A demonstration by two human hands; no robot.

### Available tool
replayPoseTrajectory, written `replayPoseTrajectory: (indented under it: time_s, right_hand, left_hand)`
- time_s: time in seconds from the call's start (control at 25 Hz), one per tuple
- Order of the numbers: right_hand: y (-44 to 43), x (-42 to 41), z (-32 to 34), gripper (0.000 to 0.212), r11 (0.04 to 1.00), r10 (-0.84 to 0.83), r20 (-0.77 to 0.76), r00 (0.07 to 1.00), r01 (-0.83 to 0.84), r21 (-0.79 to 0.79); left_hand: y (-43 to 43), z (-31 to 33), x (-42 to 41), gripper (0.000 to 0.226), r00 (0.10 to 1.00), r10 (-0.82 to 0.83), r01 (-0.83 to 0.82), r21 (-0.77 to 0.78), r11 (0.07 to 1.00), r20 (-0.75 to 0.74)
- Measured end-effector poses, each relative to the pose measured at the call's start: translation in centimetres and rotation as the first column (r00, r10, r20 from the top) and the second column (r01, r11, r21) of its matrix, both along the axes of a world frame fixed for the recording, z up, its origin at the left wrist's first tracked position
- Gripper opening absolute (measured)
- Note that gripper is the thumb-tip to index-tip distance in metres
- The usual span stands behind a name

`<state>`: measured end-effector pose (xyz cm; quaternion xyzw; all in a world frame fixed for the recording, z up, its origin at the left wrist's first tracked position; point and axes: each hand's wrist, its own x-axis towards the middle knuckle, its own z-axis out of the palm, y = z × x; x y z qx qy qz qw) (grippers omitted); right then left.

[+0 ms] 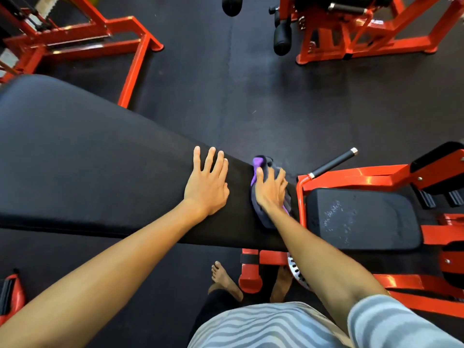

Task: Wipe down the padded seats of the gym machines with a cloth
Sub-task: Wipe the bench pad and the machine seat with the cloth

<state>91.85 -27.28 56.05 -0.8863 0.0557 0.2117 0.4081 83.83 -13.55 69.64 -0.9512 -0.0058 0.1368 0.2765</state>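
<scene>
Gym floor [251, 96] of dark rubber matting, one seam down the middle. Landmark: one long black back pad [100, 159] slanting across the view, left end cut off by the frame edge.

- Two bare hands, both on the back pad.
- Left hand [207, 182] flat, fingers straight and spread, holding nothing.
- Right hand [271, 189] at the pad's narrow end, fingers curled over one purple-and-grey cloth [261, 163], pressing it to the padding. Cloth partly hidden under the palm.
- One shorter seat pad [364, 219] right of the back pad, scuffed pale.
- One black handle [334, 162], metal-tipped, off the pad's narrow end.
- Three orange-red machine frames [351, 175]: one by the back pad, two beyond it, both cropped.
- Two black roller pads [282, 37] beyond, upper one cropped.
- Two bare feet [226, 277] below the pad, right one mostly hidden.
- Perforated metal disc [297, 272] below the pad, half covered by the right forearm.
</scene>
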Motion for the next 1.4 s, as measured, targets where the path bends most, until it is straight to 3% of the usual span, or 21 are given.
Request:
replayPoseTrajectory:
  time_s: [0.08,0.16,0.32,0.48,0.6,0.76,0.88,0.92,1.04,1.12,1.28,1.4]
  right_hand:
    - [2.3,1.3,1.5,0.052,0.997,-0.017,0.062,0.998,0.011,0.082]
    - [2.9,0.2,2.3,0.046,0.981,0.057,0.147,0.987,-0.083,0.178]
    - [-1.0,-3.5,0.6,0.043,0.939,0.314,0.310,0.897,-0.341,0.035]
    - [-2.2,-0.5,-3.0,0.041,0.985,0.173,0.185,0.967,-0.171,-0.026]
    - [0.6,3.4,-1.6,0.037,0.999,0.037,0.053,0.998,-0.036,-0.011]
    - [4.4,4.4,2.9,0.041,0.979,0.197,0.153,0.968,-0.203,0.024]
    - [3.3,4.5,2.3,0.037,0.946,0.305,0.219,0.927,-0.322,0.046]
    - [2.4,5.4,1.4,0.039,0.949,0.311,0.159,0.937,-0.315,0.001]
    - [-0.3,8.4,-0.6,0.044,0.950,0.241,-0.207,0.948,-0.274,-0.151]
    - [-0.2,8.9,-0.3,0.046,0.944,0.222,-0.288,0.932,-0.279,-0.176]
    - [3.4,6.9,2.2,0.040,0.954,0.284,-0.068,0.956,-0.289,-0.078]
    - [2.7,2.2,1.8,0.040,0.979,0.179,0.099,0.979,-0.187,0.081]
  left_hand:
    - [-0.2,-0.4,0.6,0.067,1.000,0.001,-0.001,0.012,1.000,0.000]
    - [-0.3,-0.9,0.8,0.068,1.000,0.001,-0.001,0.026,1.000,0.005]
    - [-0.4,-1.7,1.4,0.072,1.000,-0.007,0.007,0.040,0.999,0.008]
    - [-0.3,-2.1,1.6,0.076,1.000,-0.007,0.007,0.036,0.999,0.011]
    - [-0.4,-2.1,1.8,0.076,1.000,-0.012,0.011,0.035,0.999,0.023]
    - [-0.4,-2.1,1.8,0.075,1.000,-0.017,0.017,0.034,0.999,0.020]
    - [-0.3,-2.2,1.8,0.076,1.000,-0.018,0.017,0.036,0.999,0.020]
    - [-0.3,-2.2,1.8,0.076,1.000,-0.015,0.014,0.035,0.999,0.023]
    - [-0.2,-2.2,1.8,0.076,1.000,-0.001,0.001,0.029,1.000,0.014]
    - [-0.2,-2.3,1.8,0.076,1.000,-0.004,0.003,0.031,1.000,0.016]
    - [-0.7,-2.8,2.8,0.073,0.999,0.009,-0.011,0.042,0.999,0.033]
    - [-1.1,-3.3,3.2,0.071,1.000,0.016,-0.016,0.045,0.999,0.016]
